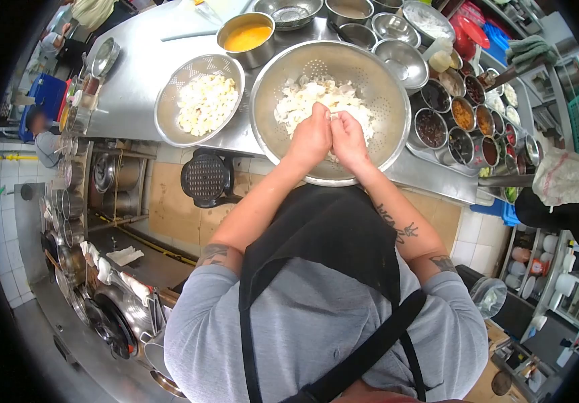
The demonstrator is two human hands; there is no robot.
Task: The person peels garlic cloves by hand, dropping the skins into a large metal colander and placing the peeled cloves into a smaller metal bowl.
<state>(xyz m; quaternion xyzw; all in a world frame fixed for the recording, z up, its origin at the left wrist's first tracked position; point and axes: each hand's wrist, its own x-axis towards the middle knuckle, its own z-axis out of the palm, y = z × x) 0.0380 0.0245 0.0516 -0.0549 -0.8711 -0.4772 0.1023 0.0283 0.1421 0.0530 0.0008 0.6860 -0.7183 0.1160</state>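
Note:
A large perforated metal colander point(397, 124) stands at the counter's front edge, right before my body. Pale garlic cloves point(293, 107) with papery skins lie in a heap in its bottom. Over this heap my left hand point(311, 138) and my right hand point(350, 140) meet, fingers closed and fingertips together. A small whitish piece, apparently a garlic clove point(333, 116), shows between the fingertips; most of it is hidden. Left of the big colander sits a smaller colander point(165, 111), tilted in the view, holding peeled garlic cloves point(207, 104).
A pot of orange-yellow liquid point(247, 39) stands behind the two colanders. Metal bowls point(400, 62) line the back right, beside several tins of sauces and toppings point(464, 114). A black stool point(205, 176) is on the floor at left. Another person point(46, 138) is far left.

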